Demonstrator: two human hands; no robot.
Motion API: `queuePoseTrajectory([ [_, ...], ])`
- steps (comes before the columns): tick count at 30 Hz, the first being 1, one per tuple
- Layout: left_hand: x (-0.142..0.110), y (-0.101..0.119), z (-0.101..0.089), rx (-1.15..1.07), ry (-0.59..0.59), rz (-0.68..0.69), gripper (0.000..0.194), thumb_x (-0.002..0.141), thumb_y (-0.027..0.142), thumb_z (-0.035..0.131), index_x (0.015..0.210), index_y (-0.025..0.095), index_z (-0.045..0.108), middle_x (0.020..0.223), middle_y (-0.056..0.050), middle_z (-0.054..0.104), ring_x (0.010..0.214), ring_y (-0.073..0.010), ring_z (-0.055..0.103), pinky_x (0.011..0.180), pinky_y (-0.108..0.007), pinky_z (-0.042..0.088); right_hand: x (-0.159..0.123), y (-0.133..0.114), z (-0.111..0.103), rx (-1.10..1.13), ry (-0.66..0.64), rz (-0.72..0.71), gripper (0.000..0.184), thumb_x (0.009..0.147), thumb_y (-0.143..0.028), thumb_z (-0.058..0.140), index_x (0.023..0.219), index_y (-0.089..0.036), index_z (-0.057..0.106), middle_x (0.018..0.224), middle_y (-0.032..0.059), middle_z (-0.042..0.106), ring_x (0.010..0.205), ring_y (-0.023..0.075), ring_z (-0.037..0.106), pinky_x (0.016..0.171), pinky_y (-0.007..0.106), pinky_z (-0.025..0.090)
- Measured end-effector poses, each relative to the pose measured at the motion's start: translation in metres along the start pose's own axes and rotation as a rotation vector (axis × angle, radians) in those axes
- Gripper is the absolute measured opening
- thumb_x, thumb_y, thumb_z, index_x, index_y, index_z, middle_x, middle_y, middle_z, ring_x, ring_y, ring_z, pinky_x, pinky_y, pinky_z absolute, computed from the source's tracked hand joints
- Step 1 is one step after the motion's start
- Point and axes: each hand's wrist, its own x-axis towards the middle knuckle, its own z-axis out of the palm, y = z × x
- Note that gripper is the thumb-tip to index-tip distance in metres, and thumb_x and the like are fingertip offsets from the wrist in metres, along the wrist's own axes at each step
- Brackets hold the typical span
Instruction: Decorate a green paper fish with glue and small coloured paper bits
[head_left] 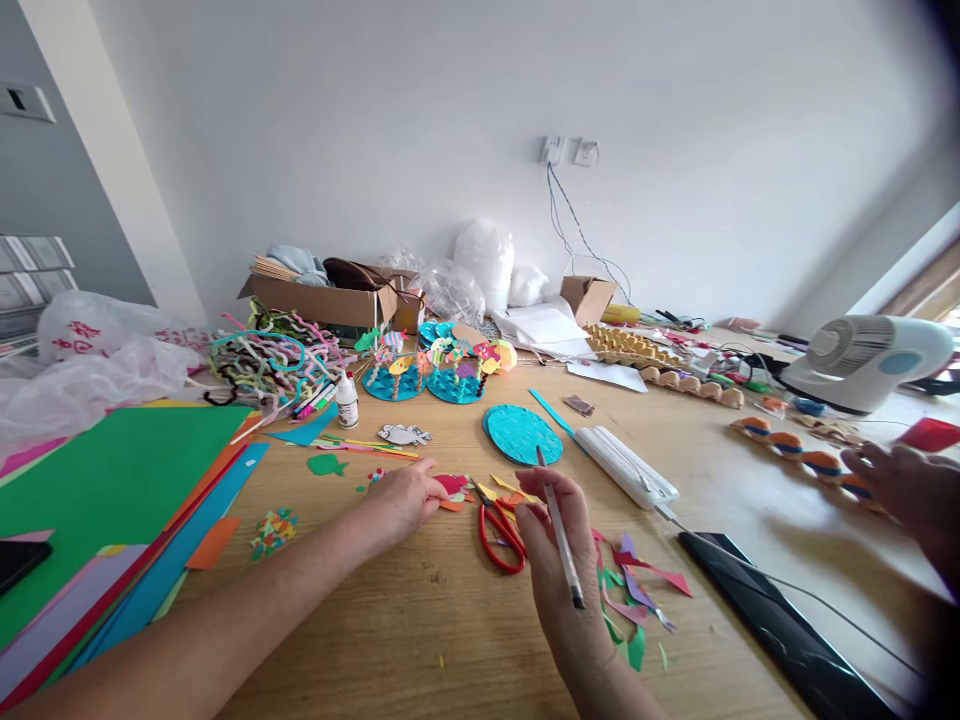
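My left hand point(405, 500) is low over the table, its fingers closed at the left edge of a red paper fish point(452, 484). My right hand point(559, 560) holds a pen point(559, 530) with a clear barrel, slanted, its upper end toward me. Red-handled scissors point(501, 535) lie between my hands, beside yellow and orange paper scraps. Past them rest round turquoise discs point(523, 433), stacked. A green paper fish point(326, 465) and a black-and-white drawn fish point(405, 434) lie left of the discs.
Coloured paper sheets point(127, 490) cover the left side, near a glue bottle point(346, 402) and pipe cleaners point(262, 360). A power strip point(626, 467), dark tablet-like slab point(780, 620) and fan point(862, 360) are on the right. Another person's hand point(904, 485) touches an egg-carton strip point(787, 448).
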Motion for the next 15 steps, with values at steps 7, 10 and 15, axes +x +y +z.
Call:
queuePoseTrajectory([
  [7,-0.015,-0.044,-0.052,0.146,0.077,-0.111,0.022,0.079,0.014,0.051,0.086,0.024,0.070,0.094,-0.002,0.069,0.088,-0.0198,0.063,0.077,-0.027,0.045,-0.004,0.000,0.001,-0.090,-0.032,-0.057,0.017,0.082,-0.022,0.054,0.098,-0.021,0.057,0.097,0.0061,0.068,0.084,0.0211,0.063,0.072,0.032,0.050],
  [10,-0.025,-0.080,-0.074,0.226,0.076,-0.196,0.016,0.075,0.013,0.051,0.076,0.021,0.066,0.078,-0.002,0.067,0.077,-0.0212,0.062,0.067,-0.027,0.043,-0.011,-0.005,0.007,-0.177,-0.160,-0.254,0.011,0.084,-0.017,0.049,0.086,-0.022,0.059,0.079,0.0036,0.067,0.072,0.0183,0.063,0.066,0.029,0.049],
  [15,-0.039,-0.123,-0.077,0.292,0.064,-0.285,0.015,0.071,0.014,0.059,0.083,0.023,0.063,0.092,-0.001,0.067,0.090,-0.0229,0.062,0.073,-0.027,0.043,-0.027,-0.015,0.018,-0.191,-0.426,-0.608,0.022,0.082,-0.005,0.042,0.084,-0.021,0.056,0.071,0.0036,0.063,0.064,0.0159,0.059,0.060,0.026,0.047],
])
